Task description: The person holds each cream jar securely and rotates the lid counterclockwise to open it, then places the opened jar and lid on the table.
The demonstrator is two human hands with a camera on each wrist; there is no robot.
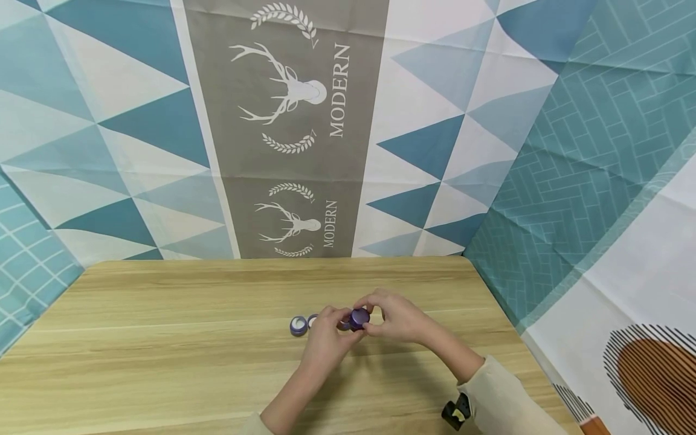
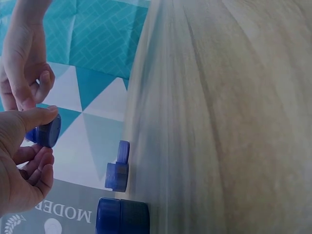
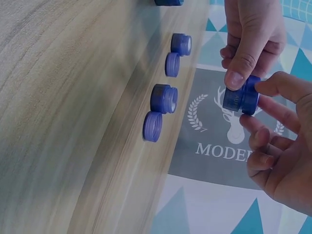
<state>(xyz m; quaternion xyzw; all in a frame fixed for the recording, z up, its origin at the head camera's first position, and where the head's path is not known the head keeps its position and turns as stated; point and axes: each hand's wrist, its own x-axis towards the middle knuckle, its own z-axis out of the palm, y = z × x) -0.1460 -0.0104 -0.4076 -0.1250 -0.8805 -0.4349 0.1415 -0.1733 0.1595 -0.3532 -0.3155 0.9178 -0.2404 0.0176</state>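
Both hands hold one small blue jar [image 3: 233,100] above the table. My left hand [image 1: 324,339] pinches its labelled side between thumb and fingers. My right hand [image 1: 399,317] grips the other end, a round blue lid [image 1: 359,318], by thumb and fingertips. Whether the lid sits fully on the jar cannot be told. Below, in the right wrist view, a blue jar [image 3: 161,99] stands uncovered with a lid [image 3: 152,126] beside it. Another uncovered jar [image 3: 181,45] and a lid [image 3: 172,65] lie farther along. Pale white shows at the mouths of both uncovered jars.
A larger-looking blue jar [image 2: 122,216] is cut off at the bottom of the left wrist view. The wooden table [image 1: 163,362] ends at patterned cloth walls [image 1: 293,163]. A black device [image 1: 455,412] is at the right sleeve [image 1: 500,393].
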